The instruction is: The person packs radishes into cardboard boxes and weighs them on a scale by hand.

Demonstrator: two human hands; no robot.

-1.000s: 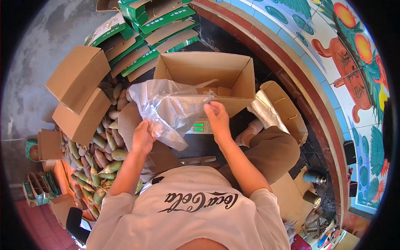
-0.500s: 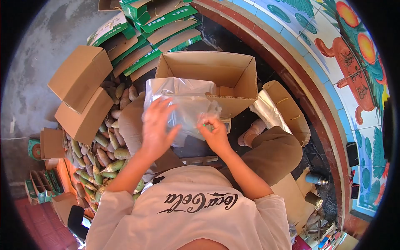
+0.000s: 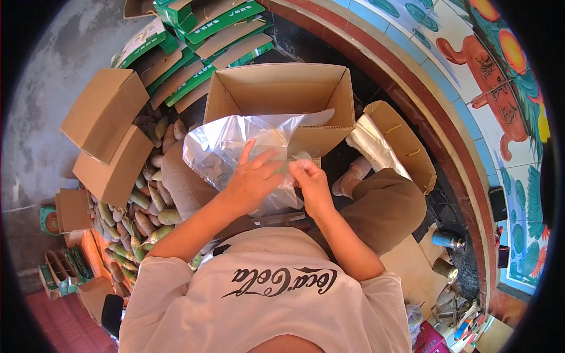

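Observation:
A clear, shiny plastic bag [image 3: 218, 144] is spread over my lap, its upper edge against the near side of an open cardboard box [image 3: 321, 140]. My left hand [image 3: 253, 183] lies over the bag with its fingers stretched and apart, fingertips close to the right hand. Thumb and fingers of my right hand [image 3: 312, 181] are pinched together on the right edge of the bag. Part of the bag is hidden behind my left hand.
Long greenish-brown root vegetables [image 3: 141, 220] are heaped at the left, beside two stacked brown cartons [image 3: 106, 115]. Flattened green cartons [image 3: 226, 26] lie at the back. On the right, a cardboard box [image 3: 400, 138] holds a plastic sheet [image 3: 376, 144]; a blue bottle [image 3: 447, 240] stands nearer.
My left hand has moved right, closer to the right hand. The bag's left part has spread out and crumpled. My right hand keeps its pinch. The whole view has shifted slightly.

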